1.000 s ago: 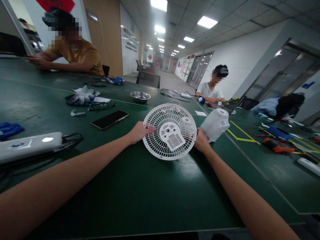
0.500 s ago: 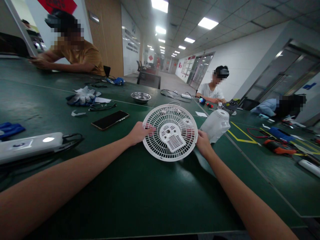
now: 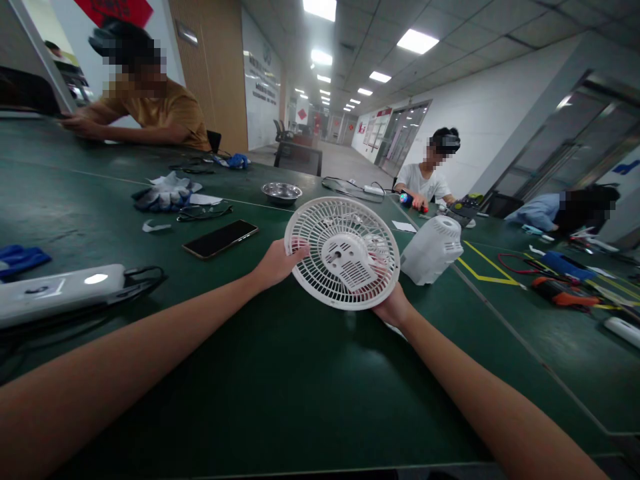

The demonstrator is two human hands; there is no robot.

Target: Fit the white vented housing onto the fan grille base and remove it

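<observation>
A round white fan grille (image 3: 320,283) is held tilted above the green table, its slotted centre facing me. My left hand (image 3: 279,262) grips its left rim, thumb on the front. At the lower right, my right hand (image 3: 393,303) has hold of the rim, its fingers behind the bars and seen through them. Just right of the grille, a white plastic housing (image 3: 433,251) stands on the table. A metal bowl (image 3: 281,193) sits behind the grille, and a black phone (image 3: 221,239) lies to the left.
On the left are a white device (image 3: 63,292) with cables and a pair of gloves (image 3: 165,192). A multimeter (image 3: 564,293) lies at the right beside tools. People sit at the far left, far side and right of the table (image 3: 300,400).
The grille has tipped and risen slightly. My right hand has moved from its right edge to lower down, with the fingers now behind the bars.
</observation>
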